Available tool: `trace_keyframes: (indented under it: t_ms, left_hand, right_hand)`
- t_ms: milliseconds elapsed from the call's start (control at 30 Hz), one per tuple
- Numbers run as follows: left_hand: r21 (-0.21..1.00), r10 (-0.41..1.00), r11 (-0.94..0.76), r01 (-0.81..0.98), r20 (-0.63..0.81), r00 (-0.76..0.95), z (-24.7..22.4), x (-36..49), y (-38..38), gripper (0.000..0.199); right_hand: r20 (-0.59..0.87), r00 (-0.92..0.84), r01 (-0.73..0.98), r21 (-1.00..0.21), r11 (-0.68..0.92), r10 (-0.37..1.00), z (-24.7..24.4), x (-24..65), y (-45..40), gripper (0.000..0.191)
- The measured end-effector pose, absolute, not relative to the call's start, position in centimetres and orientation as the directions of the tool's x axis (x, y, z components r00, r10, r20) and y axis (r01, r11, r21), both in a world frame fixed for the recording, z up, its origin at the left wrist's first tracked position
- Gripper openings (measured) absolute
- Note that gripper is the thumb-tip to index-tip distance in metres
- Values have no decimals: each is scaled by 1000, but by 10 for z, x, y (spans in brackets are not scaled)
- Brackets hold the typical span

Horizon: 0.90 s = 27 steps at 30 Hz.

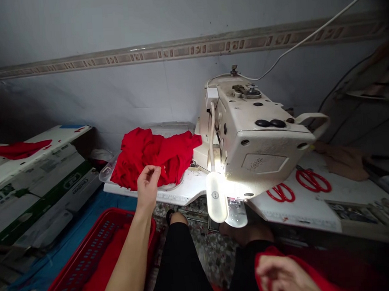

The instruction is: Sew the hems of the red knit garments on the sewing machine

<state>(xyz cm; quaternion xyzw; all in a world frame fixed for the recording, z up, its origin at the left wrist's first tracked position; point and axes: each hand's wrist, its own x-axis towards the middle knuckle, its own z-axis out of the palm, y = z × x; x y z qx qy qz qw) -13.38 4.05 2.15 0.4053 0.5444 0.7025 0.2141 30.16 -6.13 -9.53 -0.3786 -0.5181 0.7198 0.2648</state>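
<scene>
A heap of crumpled red cloth (148, 148) lies on a clear plastic tray (107, 170), left of a cream-coloured sewing machine (260, 146). My left hand (148, 183) is at the front of this heap, thumb and fingertips pressed together in a pinch. What sits between those tips is too small to make out. Low on the right, my right hand (284, 274) is over another piece of red cloth (313, 276) by my lap. Its fingers look bent but blurred, so their hold on the cloth is unclear. The machine's lamp (216, 197) is lit.
A red plastic basket (79, 262) with red cloth inside stands at lower left. Two pairs of red-handled scissors (311, 180) lie on the white table (294, 212) right of the machine. A second machine table (43, 150) is at far left. A white cable (306, 35) crosses the wall.
</scene>
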Motion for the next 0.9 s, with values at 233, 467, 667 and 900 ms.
trace_keyframes:
  t_ms: [233, 467, 667, 900]
  left_hand:
    - [942, 967, -231, -243, 195, -163, 31, -88, -56, 23]
    - [919, 988, 141, -369, -151, 1, -10, -34, -75, 21]
    - [900, 922, 67, -431, -222, -319, -28, -39, -61, 30]
    - [865, 942, 194, -463, -296, -158, -35, -20, -73, 33]
  right_hand:
    - [-187, -651, -207, -889, -408, 736, -139, 188, -45, 89]
    - [-306, -724, -144, -809, -569, 618, -136, 138, -80, 114]
    - [-410, -747, 16, -798, -603, 523, -117, 178, -78, 109]
    - [-407, -325, -265, -828, -495, 854, -74, 214, -43, 50]
